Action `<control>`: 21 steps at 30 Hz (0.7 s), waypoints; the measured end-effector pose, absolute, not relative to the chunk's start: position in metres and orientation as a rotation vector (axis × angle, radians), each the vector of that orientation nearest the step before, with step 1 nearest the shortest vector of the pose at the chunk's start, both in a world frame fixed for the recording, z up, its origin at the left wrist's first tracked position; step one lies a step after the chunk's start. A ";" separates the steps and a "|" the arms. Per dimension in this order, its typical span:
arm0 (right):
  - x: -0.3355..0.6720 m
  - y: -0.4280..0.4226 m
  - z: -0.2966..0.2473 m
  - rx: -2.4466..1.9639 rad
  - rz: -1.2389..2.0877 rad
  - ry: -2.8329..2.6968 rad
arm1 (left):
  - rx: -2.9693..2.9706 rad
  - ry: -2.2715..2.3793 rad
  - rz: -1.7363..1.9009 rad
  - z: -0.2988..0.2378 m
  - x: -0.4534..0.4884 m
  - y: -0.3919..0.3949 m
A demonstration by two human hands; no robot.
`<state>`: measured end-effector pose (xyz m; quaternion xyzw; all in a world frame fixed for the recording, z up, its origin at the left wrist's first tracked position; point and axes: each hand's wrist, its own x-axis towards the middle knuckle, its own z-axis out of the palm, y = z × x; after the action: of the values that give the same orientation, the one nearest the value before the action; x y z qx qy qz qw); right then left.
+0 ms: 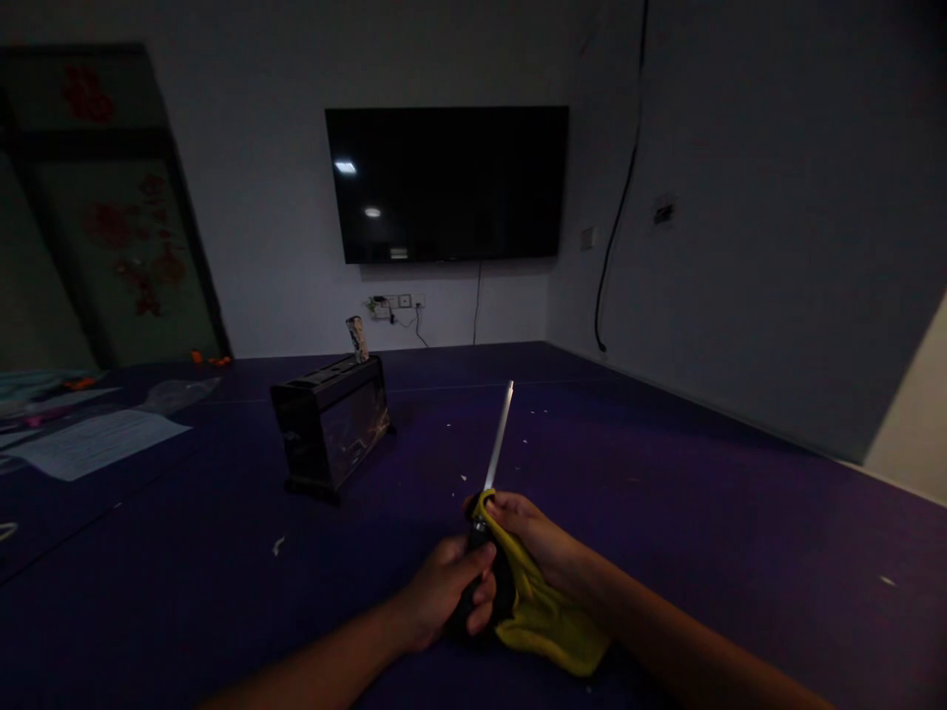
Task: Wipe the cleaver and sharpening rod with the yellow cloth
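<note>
Black rack (332, 429) holding patterned handle (358, 339), left grip (451, 587) clasping rod (499, 434), right grip (539, 534) pinching cloth (553, 628)

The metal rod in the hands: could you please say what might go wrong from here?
With the left hand gripping the dark handle, the rod's far end is unsupported, so a slip might drop it. The right hand pinches the yellow cloth near the rod's base, its lower part loose, so it could bunch. White scraps on the purple surface might stick to it.

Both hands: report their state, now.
Left hand: closed, holding the black handle of the metal rod.
Right hand: closed, holding the yellow cloth at the rod's lower end.
</note>
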<state>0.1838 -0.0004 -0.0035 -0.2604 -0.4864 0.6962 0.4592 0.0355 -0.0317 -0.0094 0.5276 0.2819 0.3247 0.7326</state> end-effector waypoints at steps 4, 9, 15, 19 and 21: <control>0.184 0.001 -0.006 -0.676 1.647 -1.199 | 1.187 0.633 0.698 -0.007 0.035 -0.031; 0.182 -0.001 -0.003 -0.686 1.630 -1.186 | 1.206 0.619 0.686 -0.008 0.034 -0.030; 0.179 -0.003 -0.001 -0.698 1.607 -1.156 | 1.203 0.676 0.703 -0.010 0.036 -0.030; 0.179 -0.004 -0.001 -0.695 1.648 -1.144 | 1.175 0.703 0.714 -0.011 0.037 -0.029; 0.179 -0.004 -0.001 -0.705 1.654 -1.129 | 1.161 0.704 0.715 -0.011 0.037 -0.029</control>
<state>0.1787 -0.0044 -0.0005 -0.2901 -0.4643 0.6802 0.4874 0.0371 -0.0287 -0.0108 0.5253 0.3184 0.3234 0.7198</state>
